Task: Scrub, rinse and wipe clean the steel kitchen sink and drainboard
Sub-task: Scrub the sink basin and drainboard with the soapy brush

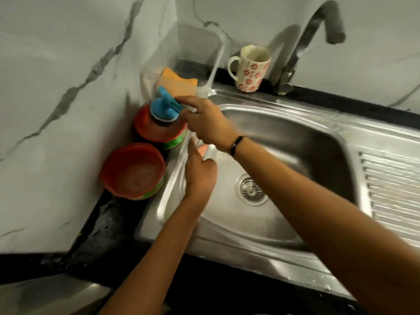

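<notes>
Head | no legible writing | right hand [205, 123] at blue scrubber [164, 108]

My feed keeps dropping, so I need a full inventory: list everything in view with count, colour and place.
sink: 1, steel, centre, drain strainer in its floor
drainboard: 1, steel, ribbed, right of basin
tap: 1, grey, behind the sink
mug: 1, cream with red flowers, left of tap
clear container: 1, transparent, back left corner
orange cloth: 1, inside the container
scrubber: 1, blue handle, atop a red tub
red tubs: 2, counter left of sink
white object: 1, blurred, in left grip
left hand: over the basin's left edge
right hand: at the scrubber's handle, black wristband
</notes>
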Demonstrator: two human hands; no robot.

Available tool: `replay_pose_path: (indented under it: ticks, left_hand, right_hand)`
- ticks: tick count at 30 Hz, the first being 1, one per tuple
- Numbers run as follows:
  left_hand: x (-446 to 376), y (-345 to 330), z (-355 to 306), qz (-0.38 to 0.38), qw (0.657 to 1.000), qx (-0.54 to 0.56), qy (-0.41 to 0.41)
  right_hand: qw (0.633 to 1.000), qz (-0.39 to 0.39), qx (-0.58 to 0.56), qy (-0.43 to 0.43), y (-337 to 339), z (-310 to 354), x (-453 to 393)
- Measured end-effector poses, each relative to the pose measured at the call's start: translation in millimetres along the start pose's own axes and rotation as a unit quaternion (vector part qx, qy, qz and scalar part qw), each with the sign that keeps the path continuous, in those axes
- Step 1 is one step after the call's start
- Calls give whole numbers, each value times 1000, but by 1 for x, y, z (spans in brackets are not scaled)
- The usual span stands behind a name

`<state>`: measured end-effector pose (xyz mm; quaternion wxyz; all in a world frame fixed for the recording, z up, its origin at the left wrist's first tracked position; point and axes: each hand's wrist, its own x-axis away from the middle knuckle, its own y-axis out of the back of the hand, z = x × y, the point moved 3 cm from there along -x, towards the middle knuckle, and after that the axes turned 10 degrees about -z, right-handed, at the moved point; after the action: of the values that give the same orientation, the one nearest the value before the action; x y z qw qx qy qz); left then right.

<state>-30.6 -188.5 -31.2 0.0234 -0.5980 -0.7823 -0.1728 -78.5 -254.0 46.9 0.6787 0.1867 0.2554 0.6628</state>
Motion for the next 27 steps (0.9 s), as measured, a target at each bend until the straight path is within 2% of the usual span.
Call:
replay_pose_path:
  ticks: [3,6,9,13,16,18,23,25,27]
  left_hand:
    - [4,-17,0,20,1000,-6,-4]
    - [16,-39,-9,39,999,-9,-4]
    - [28,-72,-19,74,997,-20,-22]
    - [49,-138,-25,134,990,-41,-34]
    - [67,-188,-32,153,986,-52,-40]
    - [81,-222,-37,156,985,-55,-39]
    - [114,-276,-43,165,982,-86,-30]
    - [120,-283,-41,166,982,-88,-26]
    - [121,-286,-38,155,984,-81,-19]
  right_hand:
    - [998,-65,-20,-6,45,-32,19]
    - [989,-131,61,-30,112,-94,50]
    - [959,-192,166,-122,184,-173,87]
    - [910,-259,237,-222,272,-242,136]
    - [900,-255,270,-227,302,-266,146]
    - [917,-242,256,-187,299,-274,127]
    - [947,-135,281,-79,264,-272,54]
    - [948,-106,297,-49,274,-278,62]
    - [935,-112,334,-41,308,-298,95]
